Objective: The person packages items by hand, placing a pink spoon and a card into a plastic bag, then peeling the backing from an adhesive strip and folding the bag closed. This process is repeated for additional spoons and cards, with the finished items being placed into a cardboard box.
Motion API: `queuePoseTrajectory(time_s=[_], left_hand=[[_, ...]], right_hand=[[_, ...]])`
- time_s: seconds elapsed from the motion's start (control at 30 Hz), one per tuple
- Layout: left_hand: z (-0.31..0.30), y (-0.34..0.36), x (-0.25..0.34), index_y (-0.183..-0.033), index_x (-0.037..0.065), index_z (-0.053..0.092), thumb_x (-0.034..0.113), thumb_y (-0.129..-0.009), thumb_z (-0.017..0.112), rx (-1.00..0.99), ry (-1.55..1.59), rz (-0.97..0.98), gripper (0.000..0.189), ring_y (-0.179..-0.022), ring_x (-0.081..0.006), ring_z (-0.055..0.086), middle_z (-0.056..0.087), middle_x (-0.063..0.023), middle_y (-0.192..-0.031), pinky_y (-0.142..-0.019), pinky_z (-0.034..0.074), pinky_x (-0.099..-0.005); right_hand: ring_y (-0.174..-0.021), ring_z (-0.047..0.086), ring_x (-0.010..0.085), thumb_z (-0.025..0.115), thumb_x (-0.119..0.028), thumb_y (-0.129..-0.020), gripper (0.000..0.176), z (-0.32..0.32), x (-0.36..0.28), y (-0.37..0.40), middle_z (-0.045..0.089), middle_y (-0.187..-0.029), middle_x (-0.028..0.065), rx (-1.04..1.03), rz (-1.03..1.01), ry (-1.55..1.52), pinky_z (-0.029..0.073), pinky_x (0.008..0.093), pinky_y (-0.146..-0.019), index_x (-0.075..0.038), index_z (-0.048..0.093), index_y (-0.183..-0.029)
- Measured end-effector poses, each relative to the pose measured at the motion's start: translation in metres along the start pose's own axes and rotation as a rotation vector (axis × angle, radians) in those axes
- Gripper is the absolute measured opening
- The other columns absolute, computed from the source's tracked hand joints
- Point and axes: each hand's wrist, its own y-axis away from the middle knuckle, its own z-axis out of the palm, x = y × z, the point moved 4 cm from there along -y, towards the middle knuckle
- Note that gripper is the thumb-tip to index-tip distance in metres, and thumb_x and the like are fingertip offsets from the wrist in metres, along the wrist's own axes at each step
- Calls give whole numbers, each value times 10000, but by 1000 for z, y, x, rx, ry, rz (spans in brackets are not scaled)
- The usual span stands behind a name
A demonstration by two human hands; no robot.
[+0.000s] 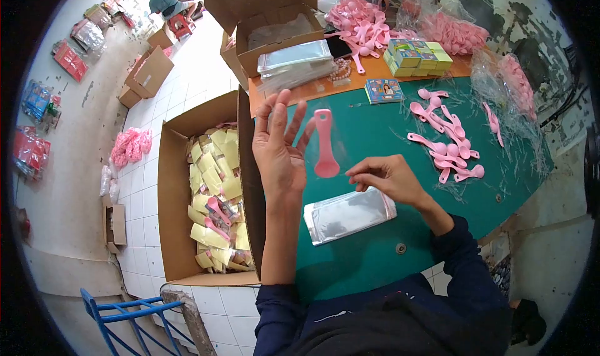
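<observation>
Head view. The green table (375, 256) bears the work, and a cardboard box (172, 200) of yellow packets stands open just beside its left edge. A flat stack of sleeves (350, 213) lies on the table below the hands, and loose spoons (451, 147) are scattered well apart to the right. The left hand (278, 153) is raised with its palm turned inward and its fingers spread and released; whether it touches the film cannot be told. The right hand (386, 178), lower and to the right, has its fingertips pinched on what appears to be a clear sleeve (340, 140). The pink spoon (325, 145) hangs inside that sleeve between the two hands. Its long axis is near vertical, bowl downward, and it lies nearer the left fingers.
</observation>
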Motion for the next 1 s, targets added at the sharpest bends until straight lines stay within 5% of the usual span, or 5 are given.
queuePoseTrajectory(time_s=[0.17,0.37,0.63,0.73,1.0], left_hand=[[0,-10,20,-1227,37,472,159,-912,549,-118,-59,149,346,-951,-180,622,588,-121,-1152,-760,551,-289],[-21,-16,38,-1102,53,502,224,-951,472,-428,72,280,230,-808,-196,654,631,-126,-940,-668,569,-329],[-32,-28,31,-1064,119,430,294,-969,414,-391,538,91,200,-594,-131,607,557,-41,-770,-508,572,-280],[-35,-33,28,-1181,111,375,308,-1002,256,-770,701,23,292,-849,-224,618,548,-103,-969,-759,553,-405],[-41,-38,22,-1179,119,381,317,-994,295,-654,646,9,284,-797,-182,623,556,-72,-918,-707,565,-360]], right_hand=[[-636,631,107,569,-277,-883,296,-103,18,-57,651,-736,58,151,-115,354,491,239,-553,1,666,-908],[-840,604,407,613,-398,-791,412,-224,110,-135,621,-894,271,566,109,1319,488,455,-747,4,655,-869],[-955,569,410,628,-197,-764,330,-206,106,-131,574,-1020,241,743,280,1191,462,487,-784,-17,551,-1030],[-944,570,406,606,-168,-771,250,-212,104,-130,586,-984,224,811,251,1109,459,494,-786,-14,587,-966],[-745,615,265,581,-174,-837,209,-146,10,-91,635,-842,154,574,-54,751,460,373,-628,19,614,-909]])
